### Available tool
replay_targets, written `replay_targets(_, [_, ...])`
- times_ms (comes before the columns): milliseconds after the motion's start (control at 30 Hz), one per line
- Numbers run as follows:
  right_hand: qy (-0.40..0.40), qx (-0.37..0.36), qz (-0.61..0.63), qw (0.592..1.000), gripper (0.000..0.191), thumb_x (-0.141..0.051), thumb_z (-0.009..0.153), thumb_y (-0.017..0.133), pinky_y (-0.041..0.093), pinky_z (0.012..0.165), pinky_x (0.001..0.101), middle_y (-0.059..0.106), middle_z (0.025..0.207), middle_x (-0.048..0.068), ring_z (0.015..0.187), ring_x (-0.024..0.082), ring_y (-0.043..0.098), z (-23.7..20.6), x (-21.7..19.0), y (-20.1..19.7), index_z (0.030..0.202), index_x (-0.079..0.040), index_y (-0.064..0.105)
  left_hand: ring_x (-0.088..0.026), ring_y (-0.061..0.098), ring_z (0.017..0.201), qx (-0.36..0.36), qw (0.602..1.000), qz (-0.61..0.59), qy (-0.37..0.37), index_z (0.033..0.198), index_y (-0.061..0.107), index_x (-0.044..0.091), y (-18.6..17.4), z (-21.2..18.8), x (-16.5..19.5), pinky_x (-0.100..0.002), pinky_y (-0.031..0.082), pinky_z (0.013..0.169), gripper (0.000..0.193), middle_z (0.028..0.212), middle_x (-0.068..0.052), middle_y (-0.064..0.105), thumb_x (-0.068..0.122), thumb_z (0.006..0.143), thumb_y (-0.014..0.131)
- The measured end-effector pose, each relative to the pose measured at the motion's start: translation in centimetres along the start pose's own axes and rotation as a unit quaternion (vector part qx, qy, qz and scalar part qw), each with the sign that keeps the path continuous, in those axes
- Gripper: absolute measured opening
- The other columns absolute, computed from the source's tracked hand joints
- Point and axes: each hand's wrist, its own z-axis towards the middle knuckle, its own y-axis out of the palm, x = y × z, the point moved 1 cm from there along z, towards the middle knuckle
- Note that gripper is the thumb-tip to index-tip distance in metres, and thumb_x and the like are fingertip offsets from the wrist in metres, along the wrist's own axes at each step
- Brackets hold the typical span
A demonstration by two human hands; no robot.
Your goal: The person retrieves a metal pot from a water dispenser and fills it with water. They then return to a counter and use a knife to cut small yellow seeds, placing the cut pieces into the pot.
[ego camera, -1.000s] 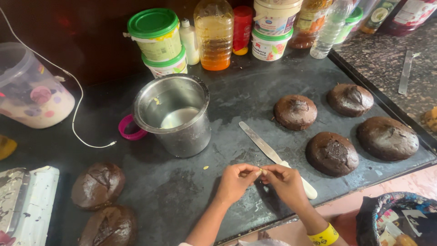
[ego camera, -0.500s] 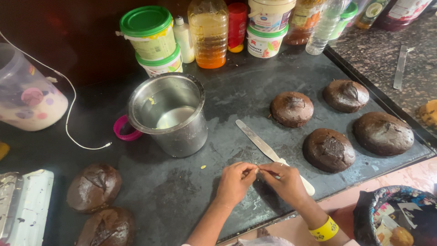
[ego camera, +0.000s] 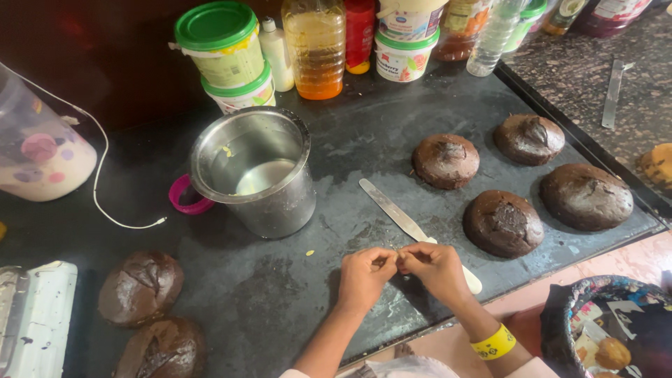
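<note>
Both hands unchanged: left hand (ego camera: 364, 269) and right hand (ego camera: 434, 264) pinch one tiny item; beyond them, green-lidded tubs (ego camera: 222, 43).

Bare forearms, a yellow wristband (ego camera: 494, 343) with dark print on the right wrist, no sleeves showing

pot (ego camera: 255, 171) left of cakes (ego camera: 502, 222), spatula (ego camera: 402, 220) between

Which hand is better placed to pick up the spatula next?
Probably the right hand: it sits directly over the spatula handle. The left hand is beside it, farther from the handle; both are pinching something tiny between them.
</note>
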Motion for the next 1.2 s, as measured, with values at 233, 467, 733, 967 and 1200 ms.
replay_targets(233, [0.013, 0.015, 0.089, 0.996, 0.016, -0.004, 0.091, 0.068, 0.063, 0.072, 0.0297, 0.078, 0.085, 0.014, 0.075, 0.018, 0.075, -0.1, 0.2, 0.4, 0.098, 0.009, 0.074, -0.007, 0.069, 0.074, -0.016, 0.981, -0.172, -0.085, 0.099, 0.078, -0.003, 0.9, 0.1, -2.6, -0.022, 0.056, 0.068, 0.014, 0.083, -0.004, 0.077, 0.007, 0.092, 0.072])
replay_targets(467, [0.018, 0.015, 0.061, 0.998, 0.015, -0.003, 0.090, 0.069, 0.061, 0.071, 0.0281, 0.078, 0.086, 0.013, 0.076, 0.016, 0.075, 0.1, 0.1, 0.4, 0.100, 0.008, 0.073, -0.009, 0.072, 0.073, -0.022, 0.968, -0.214, -0.132, 0.102, 0.078, -0.003, 1.1, 0.2, -3.5, -0.024, 0.060, 0.070, 0.017, 0.086, -0.006, 0.078, 0.009, 0.091, 0.073])
replay_targets(733, [-0.056, 0.027, -0.070, 0.996, 0.017, -0.006, 0.084, 0.075, 0.060, 0.070, 0.0247, 0.081, 0.087, 0.008, 0.078, 0.012, 0.075, -0.6, -0.4, 0.6, 0.099, 0.002, 0.075, -0.010, 0.071, 0.075, -0.035, 0.959, -0.247, -0.136, 0.104, 0.077, -0.006, 1.2, 0.0, -3.5, -0.024, 0.059, 0.072, 0.019, 0.087, -0.007, 0.077, 0.009, 0.091, 0.074])
replay_targets(967, [-0.090, 0.045, -0.109, 0.989, 0.017, -0.009, 0.083, 0.077, 0.061, 0.071, 0.0245, 0.080, 0.085, 0.006, 0.078, 0.010, 0.077, -0.9, -0.4, 0.8, 0.097, 0.000, 0.074, -0.010, 0.072, 0.076, -0.036, 0.949, -0.278, -0.142, 0.105, 0.076, -0.006, 1.3, 0.1, -3.8, -0.024, 0.061, 0.073, 0.020, 0.090, -0.007, 0.077, 0.009, 0.092, 0.073])
replay_targets(1200, [-0.070, 0.039, -0.044, 0.996, 0.015, -0.002, 0.083, 0.074, 0.058, 0.068, 0.0236, 0.078, 0.084, 0.005, 0.076, 0.008, 0.072, -0.9, 0.4, 0.8, 0.097, 0.002, 0.073, -0.008, 0.071, 0.076, -0.026, 0.971, -0.213, -0.110, 0.107, 0.076, -0.003, 1.6, -0.3, -4.0, -0.023, 0.058, 0.071, 0.018, 0.089, -0.006, 0.078, 0.005, 0.092, 0.070])
